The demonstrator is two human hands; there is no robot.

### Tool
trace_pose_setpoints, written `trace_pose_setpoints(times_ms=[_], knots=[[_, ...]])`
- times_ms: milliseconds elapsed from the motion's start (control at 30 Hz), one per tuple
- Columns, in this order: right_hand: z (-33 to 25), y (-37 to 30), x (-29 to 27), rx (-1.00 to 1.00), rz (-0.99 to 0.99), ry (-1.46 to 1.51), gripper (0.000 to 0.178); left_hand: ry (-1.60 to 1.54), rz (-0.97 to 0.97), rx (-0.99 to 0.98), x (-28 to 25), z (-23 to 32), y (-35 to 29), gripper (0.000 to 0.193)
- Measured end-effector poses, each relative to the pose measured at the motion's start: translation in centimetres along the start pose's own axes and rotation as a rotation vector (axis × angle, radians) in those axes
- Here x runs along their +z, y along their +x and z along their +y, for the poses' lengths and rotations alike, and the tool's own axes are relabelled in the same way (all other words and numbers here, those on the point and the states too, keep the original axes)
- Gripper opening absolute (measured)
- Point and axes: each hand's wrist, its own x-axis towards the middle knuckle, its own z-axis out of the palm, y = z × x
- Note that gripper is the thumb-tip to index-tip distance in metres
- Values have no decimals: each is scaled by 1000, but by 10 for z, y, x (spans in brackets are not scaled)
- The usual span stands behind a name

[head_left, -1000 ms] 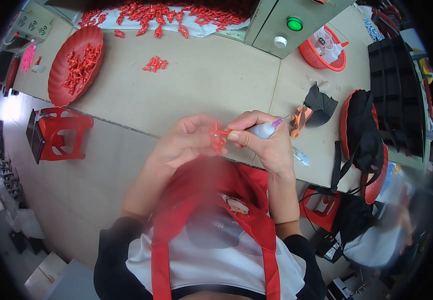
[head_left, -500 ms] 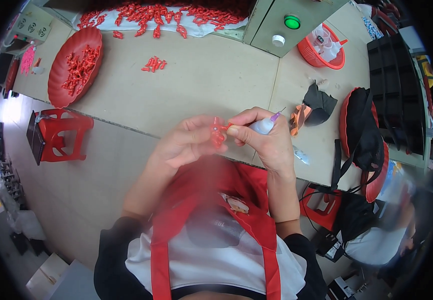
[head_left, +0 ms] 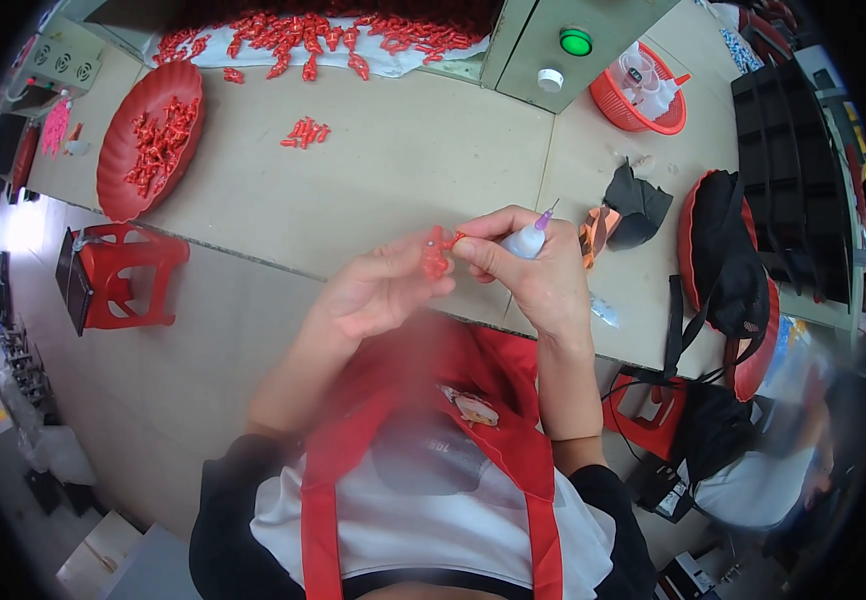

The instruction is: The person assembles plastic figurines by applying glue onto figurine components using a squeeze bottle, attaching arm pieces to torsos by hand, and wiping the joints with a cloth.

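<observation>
Glue work needs steady grip: left hand (head_left: pixel 383 290) pinches red part (head_left: pixel 436 255), right hand (head_left: pixel 538 270) holds bottle (head_left: pixel 528 238) just beside the part.

A: What stays unclear?
B: The small red part (head_left: pixel 437 252) is mostly covered by the left hand (head_left: pixel 383 292) fingers; its shape is unreadable.
A: Anything else?
B: The right hand (head_left: pixel 533 272) hides the glue bottle (head_left: pixel 527 240) body.

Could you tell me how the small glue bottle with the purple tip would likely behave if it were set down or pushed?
The bottle looks small and translucent, tucked in the right hand, so probably light plastic. Its rounded body would likely roll if laid flat. The thin tip looks narrow, so standing upright it may tip easily.
</observation>
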Motion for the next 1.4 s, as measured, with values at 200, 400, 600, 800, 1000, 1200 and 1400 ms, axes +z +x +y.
trace_pose_setpoints(times_ms=[200, 400, 600, 800, 1000, 1200, 1400], knots=[[-3, -2, 0, 23, 8, 21, 9, 281, -33, -24, 4, 3, 0, 30], [1, -2, 0, -9, 22, -24, 10, 423, 46, 40, 14, 3, -2, 29], [4, -1, -2, 2, 17, -30, 9, 507, 70, 48, 16, 5, -2, 28], [5, -1, -3, -7, -5, -12, 10, 402, 98, 72, 17, 3, -2, 30], [7, -1, -4, -2, -46, 40, 11, 354, 41, 35, 10, 5, -2, 31], [10, 0, -8, -31, -92, 87, 11, 471, -62, -40, 5, 8, 0, 33], [8, -2, -10, -31, -152, 125, 11, 463, -123, -68, 0, 5, 0, 32]])
